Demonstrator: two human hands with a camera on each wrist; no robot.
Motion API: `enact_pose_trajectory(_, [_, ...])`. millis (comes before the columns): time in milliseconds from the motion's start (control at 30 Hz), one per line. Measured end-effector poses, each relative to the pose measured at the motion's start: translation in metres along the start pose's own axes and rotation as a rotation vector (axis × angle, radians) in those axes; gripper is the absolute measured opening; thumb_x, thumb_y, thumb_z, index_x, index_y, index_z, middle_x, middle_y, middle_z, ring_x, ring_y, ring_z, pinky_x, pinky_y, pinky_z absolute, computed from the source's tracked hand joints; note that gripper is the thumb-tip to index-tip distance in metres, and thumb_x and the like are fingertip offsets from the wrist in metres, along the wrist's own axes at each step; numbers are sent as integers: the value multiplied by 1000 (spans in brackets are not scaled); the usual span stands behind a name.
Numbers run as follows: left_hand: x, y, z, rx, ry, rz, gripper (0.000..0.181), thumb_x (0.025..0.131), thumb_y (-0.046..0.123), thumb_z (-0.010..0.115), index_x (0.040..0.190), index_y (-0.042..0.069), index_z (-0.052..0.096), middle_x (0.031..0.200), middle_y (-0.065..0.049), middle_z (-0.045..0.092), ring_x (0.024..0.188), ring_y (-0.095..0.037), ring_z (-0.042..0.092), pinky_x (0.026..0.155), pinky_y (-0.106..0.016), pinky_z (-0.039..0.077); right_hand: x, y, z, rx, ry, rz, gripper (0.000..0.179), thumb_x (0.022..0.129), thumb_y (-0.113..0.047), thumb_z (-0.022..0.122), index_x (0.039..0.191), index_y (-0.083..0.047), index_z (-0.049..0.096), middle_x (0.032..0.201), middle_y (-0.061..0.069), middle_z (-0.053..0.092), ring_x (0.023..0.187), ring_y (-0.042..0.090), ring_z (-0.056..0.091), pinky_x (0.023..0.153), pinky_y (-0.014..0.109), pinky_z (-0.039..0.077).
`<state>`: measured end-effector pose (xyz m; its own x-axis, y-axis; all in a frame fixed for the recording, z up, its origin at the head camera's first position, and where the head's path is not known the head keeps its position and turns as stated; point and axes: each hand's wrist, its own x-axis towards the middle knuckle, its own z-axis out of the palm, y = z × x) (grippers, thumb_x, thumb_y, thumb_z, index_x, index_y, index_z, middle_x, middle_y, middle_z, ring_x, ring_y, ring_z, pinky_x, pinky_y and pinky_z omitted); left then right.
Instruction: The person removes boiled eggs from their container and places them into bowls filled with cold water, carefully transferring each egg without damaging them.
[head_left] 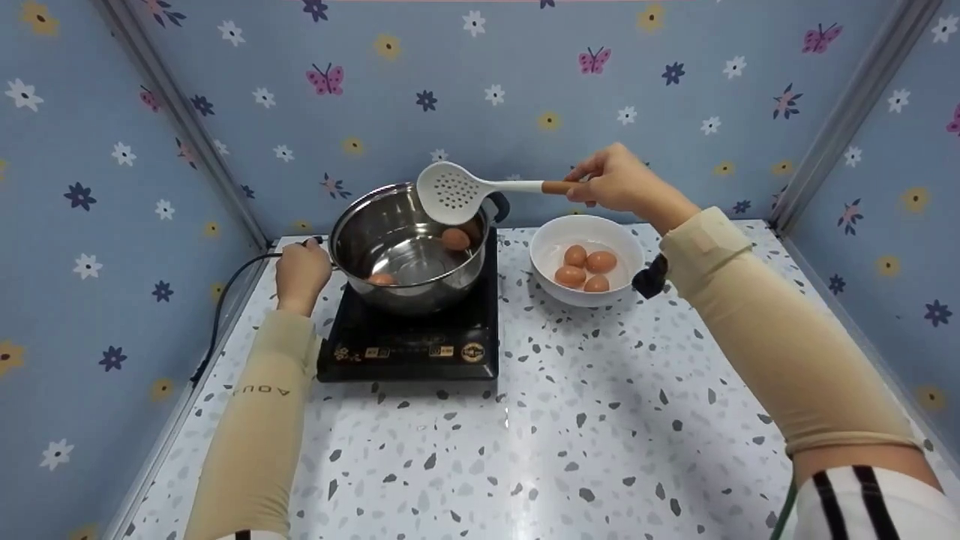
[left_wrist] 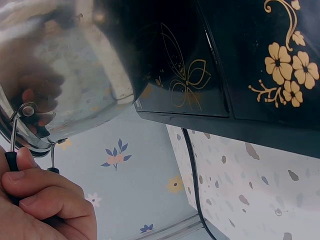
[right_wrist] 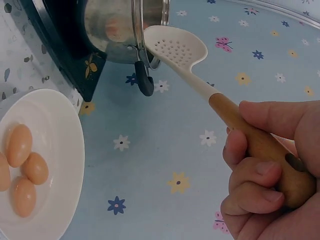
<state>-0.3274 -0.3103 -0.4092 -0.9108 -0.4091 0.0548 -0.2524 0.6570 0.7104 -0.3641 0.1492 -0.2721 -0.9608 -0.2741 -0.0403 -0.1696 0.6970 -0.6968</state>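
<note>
My left hand [head_left: 302,271] grips the dark side handle of a steel pot [head_left: 420,296]; in the left wrist view its fingers [left_wrist: 60,202] curl round that handle. Brown eggs [head_left: 455,239] lie inside the pot, one by the right wall and one at the near left. With my right hand [head_left: 622,180] I hold a slotted skimmer [head_left: 517,186] by its wooden handle [right_wrist: 265,147]. The skimmer's white perforated head [head_left: 450,193] is over the pot's far right rim, with no egg on it. A white bowl [head_left: 589,298] right of the pot holds several brown eggs [head_left: 601,262].
The pot stands on a black induction cooker [head_left: 409,360] with gold markings. A black cable [head_left: 217,322] runs along the left side. Flower-patterned panels [head_left: 495,135] close in the speckled table [head_left: 600,420] at the back and both sides.
</note>
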Motion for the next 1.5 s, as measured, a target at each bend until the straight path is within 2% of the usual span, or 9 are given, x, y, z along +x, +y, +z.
enact_pose_trajectory(167, [1, 1, -1, 11, -8, -10, 61, 117, 24, 23, 134, -22, 60, 133, -46, 61, 125, -60, 61, 107, -67, 49, 7, -5, 9, -35, -8, -15, 28, 104, -14, 74, 130, -5, 79, 112, 15, 79, 92, 23, 62, 75, 27, 52])
enact_pose_trajectory(333, [1, 2, -1, 9, -11, -11, 61, 117, 24, 22, 132, -22, 61, 133, -46, 61, 124, -60, 61, 107, -67, 49, 14, -9, 18, -39, -20, -3, 30, 105, -14, 72, 134, -6, 77, 121, 18, 76, 94, 23, 60, 75, 27, 52])
enact_pose_trajectory(567, [-1, 2, -1, 1, 3, -11, 60, 117, 24, 23, 126, -21, 62, 128, -46, 62, 121, -60, 63, 105, -67, 49, 17, -12, 25, -66, -11, -31, 29, 104, -11, 72, 132, -5, 78, 119, 17, 75, 89, 20, 56, 71, 27, 48])
enact_pose_trajectory(733, [-1, 2, -1, 11, 17, -9, 59, 118, 24, 24, 120, -19, 64, 124, -45, 63, 117, -59, 64, 102, -66, 50, 18, -13, 26, -100, 10, -62, 27, 103, -11, 73, 128, -5, 80, 119, 19, 76, 90, 21, 56, 72, 29, 46])
enact_pose_trajectory(933, [-2, 3, -1, 3, 19, -11, 60, 117, 24, 24, 130, -21, 62, 129, -45, 63, 121, -60, 63, 104, -67, 50, 19, -16, 26, -124, 8, -53, 29, 103, -10, 73, 131, -5, 79, 119, 19, 75, 90, 21, 55, 71, 29, 45])
enact_pose_trajectory(1100, [-1, 3, 0, -2, 17, -10, 60, 117, 23, 24, 133, -21, 61, 127, -45, 63, 119, -60, 64, 102, -67, 51, 20, -21, 26, -163, -6, -57, 31, 104, -9, 72, 134, -4, 77, 125, 20, 75, 101, 26, 58, 81, 34, 49])
enact_pose_trajectory(1233, [-1, 2, 0, 2, 22, -4, 59, 117, 23, 24, 127, -22, 62, 125, -46, 63, 119, -61, 63, 102, -68, 51, 19, -27, 26, -206, -29, -75, 30, 104, -8, 71, 133, -3, 77, 128, 20, 77, 108, 28, 63, 88, 39, 53])
enact_pose_trajectory(1500, [0, 2, 1, -1, 44, 6, 59, 116, 22, 26, 131, -24, 60, 131, -48, 62, 123, -63, 61, 106, -69, 49, 20, -41, 23, -315, -96, -69, 26, 101, -9, 75, 126, -6, 81, 127, 17, 78, 95, 26, 55, 79, 37, 46])
